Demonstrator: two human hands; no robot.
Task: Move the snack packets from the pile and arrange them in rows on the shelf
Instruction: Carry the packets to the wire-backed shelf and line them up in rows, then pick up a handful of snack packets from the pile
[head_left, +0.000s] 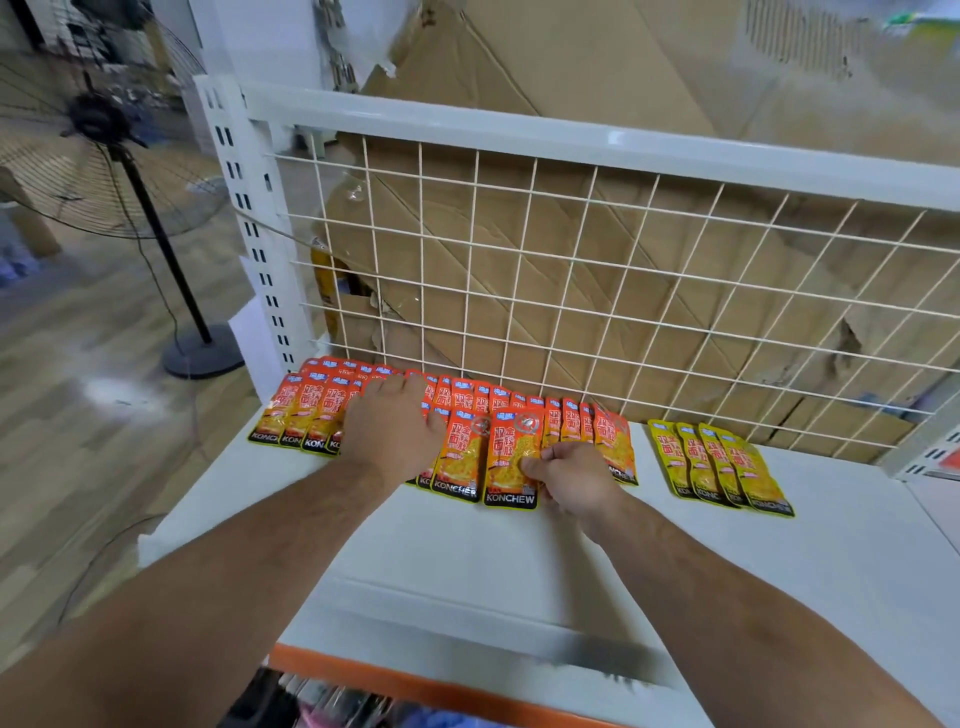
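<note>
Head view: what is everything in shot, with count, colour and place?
Orange foil snack packets: many, overlapped in rows, shelf left to centre, against the back.
Yellow foil snack packets: four, overlapped, shelf right, apart from the orange.
White metal shelf: one, under the packets.
White wire grid panel: one, shelf back.
Brown cardboard boxes: number unclear, behind the grid.
Black pedestal fan: one, floor, left.
Left hand: flat on the orange rows.
Right hand: pinches the frontmost orange packet.

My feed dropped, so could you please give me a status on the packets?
Left hand flat on orange row. Right hand pinching one orange packet. Yellow packets lie apart. Nothing in the way.
</note>
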